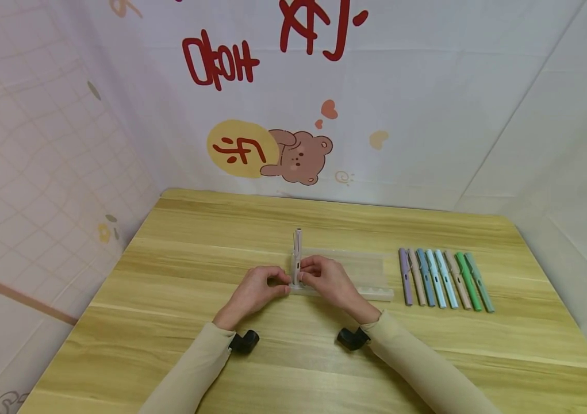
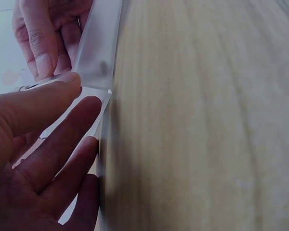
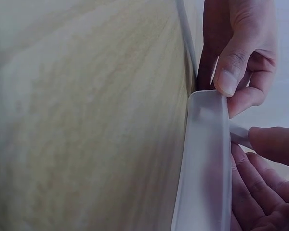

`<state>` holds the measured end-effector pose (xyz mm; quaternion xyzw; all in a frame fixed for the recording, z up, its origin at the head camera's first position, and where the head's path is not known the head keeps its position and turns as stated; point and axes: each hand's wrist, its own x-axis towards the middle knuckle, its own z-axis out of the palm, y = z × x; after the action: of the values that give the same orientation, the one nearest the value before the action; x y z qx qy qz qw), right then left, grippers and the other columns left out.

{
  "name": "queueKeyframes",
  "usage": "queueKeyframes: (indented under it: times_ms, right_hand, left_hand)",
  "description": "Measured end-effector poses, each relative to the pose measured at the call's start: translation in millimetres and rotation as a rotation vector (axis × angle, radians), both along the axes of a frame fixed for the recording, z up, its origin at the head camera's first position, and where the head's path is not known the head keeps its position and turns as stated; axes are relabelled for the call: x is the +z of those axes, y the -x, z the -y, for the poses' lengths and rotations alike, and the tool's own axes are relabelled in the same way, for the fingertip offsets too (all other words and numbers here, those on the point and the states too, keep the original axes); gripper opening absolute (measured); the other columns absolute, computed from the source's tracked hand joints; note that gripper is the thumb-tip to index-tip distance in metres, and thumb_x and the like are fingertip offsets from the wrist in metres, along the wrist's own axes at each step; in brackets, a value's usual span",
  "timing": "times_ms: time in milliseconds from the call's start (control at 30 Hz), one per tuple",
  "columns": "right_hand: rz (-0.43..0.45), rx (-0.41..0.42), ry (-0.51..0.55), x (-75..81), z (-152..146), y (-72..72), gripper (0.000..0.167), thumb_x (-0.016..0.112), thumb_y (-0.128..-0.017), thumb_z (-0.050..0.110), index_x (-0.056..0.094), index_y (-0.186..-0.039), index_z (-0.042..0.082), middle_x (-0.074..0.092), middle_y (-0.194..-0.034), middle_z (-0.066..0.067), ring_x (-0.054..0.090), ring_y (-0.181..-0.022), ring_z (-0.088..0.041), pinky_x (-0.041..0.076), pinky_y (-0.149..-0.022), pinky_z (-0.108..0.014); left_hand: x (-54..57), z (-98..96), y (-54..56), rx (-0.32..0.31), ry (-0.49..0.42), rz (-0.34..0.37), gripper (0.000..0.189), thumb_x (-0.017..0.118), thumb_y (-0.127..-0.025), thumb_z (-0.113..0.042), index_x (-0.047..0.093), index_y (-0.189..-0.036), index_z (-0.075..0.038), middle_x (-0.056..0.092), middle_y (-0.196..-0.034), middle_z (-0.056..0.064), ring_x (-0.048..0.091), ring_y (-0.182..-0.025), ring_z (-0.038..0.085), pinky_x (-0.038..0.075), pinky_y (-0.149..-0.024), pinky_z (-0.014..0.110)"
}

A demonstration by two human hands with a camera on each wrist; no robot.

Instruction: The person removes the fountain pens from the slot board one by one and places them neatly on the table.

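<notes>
A pale greyish pen (image 1: 298,244) stands upright at the left end of a translucent white pen stand (image 1: 376,294). My right hand (image 1: 330,280) pinches this pen low down between thumb and fingers. At the stand's left end, my left hand (image 1: 259,286) holds the corner, with its thumb (image 3: 229,79) on the edge as the right wrist view shows. The pen's foot is hidden behind the fingers and the stand's front in the head view. In the right wrist view, a short length of the pen (image 3: 241,134) shows beside the stand.
Several capped pens lie side by side right of the stand, among them a purple pen (image 1: 405,276) and a green pen (image 1: 468,282). The wooden table (image 1: 293,374) meets a printed cloth wall (image 1: 402,86) at the back. Black wrist cameras sit by both sleeves.
</notes>
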<state>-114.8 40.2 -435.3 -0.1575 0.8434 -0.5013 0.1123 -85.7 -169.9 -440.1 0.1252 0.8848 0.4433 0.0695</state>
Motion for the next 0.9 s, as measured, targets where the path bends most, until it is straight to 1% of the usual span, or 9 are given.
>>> queueKeyframes:
  times_ms: [500,733,900]
  right_hand:
    - [-0.004,-0.001,-0.019,1.5,4.5,1.6,0.015,0.074,-0.096,0.012,0.072,-0.109,0.004,0.076,-0.1,-0.004,0.073,-0.098,-0.02,0.058,-0.088,-0.039]
    - [-0.023,-0.029,0.01,2.7,5.1,1.1,0.016,0.075,-0.095,0.01,0.072,-0.109,0.005,0.075,-0.1,-0.004,0.073,-0.096,-0.02,0.059,-0.085,-0.039]
    - [-0.058,-0.055,0.018,4.6,4.8,-0.1,0.015,0.076,-0.095,0.01,0.072,-0.109,0.005,0.075,-0.099,-0.004,0.073,-0.093,-0.019,0.059,-0.082,-0.038]
  left_hand:
    - [1.6,0.9,0.3,-0.007,0.001,-0.01,0.009,0.081,-0.09,-0.009,0.078,-0.096,-0.014,0.076,-0.101,-0.003,0.068,-0.101,0.019,0.053,-0.093,0.044]
    - [2.1,1.1,-0.1,-0.009,-0.007,-0.008,0.009,0.081,-0.09,-0.009,0.078,-0.096,-0.014,0.075,-0.1,-0.004,0.068,-0.1,0.018,0.053,-0.092,0.044]
    - [2.0,1.0,0.2,-0.004,0.002,-0.01,0.009,0.081,-0.09,-0.01,0.078,-0.095,-0.015,0.075,-0.099,-0.004,0.068,-0.1,0.017,0.053,-0.093,0.044]
